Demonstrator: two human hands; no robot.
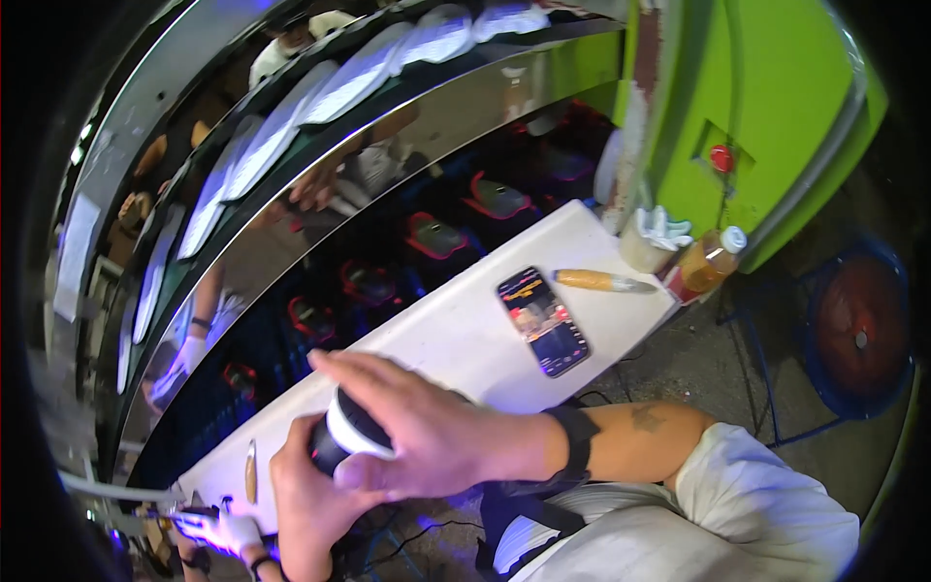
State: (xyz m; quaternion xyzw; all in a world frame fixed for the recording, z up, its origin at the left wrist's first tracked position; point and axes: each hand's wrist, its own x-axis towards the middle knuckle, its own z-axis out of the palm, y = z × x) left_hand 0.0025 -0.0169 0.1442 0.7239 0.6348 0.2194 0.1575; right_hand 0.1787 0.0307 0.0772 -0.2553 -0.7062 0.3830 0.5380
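Between my two hands is a black shoe (357, 427) with a white sole edge, mostly covered by fingers, so its full shape is hidden. My left hand (308, 490) curls round its near left side. My right hand (422, 417) lies across its right and top, thumb pressed against it and fingers stretched along its far side. Both hands are over the near left part of a long white table (456, 335). On that table, to the right, a phone (543, 322) with a lit screen lies beside a wooden-handled tool (601, 281).
Beyond the table runs a dark conveyor with several red-edged shoes (434, 236). Pale soles (364, 73) line a rack above. A cup holding white gloves (652, 238) and a bottle (706, 260) stand at the right end. A co-worker's gloved hand (230, 533) is lower left; a stool (858, 330) stands right.
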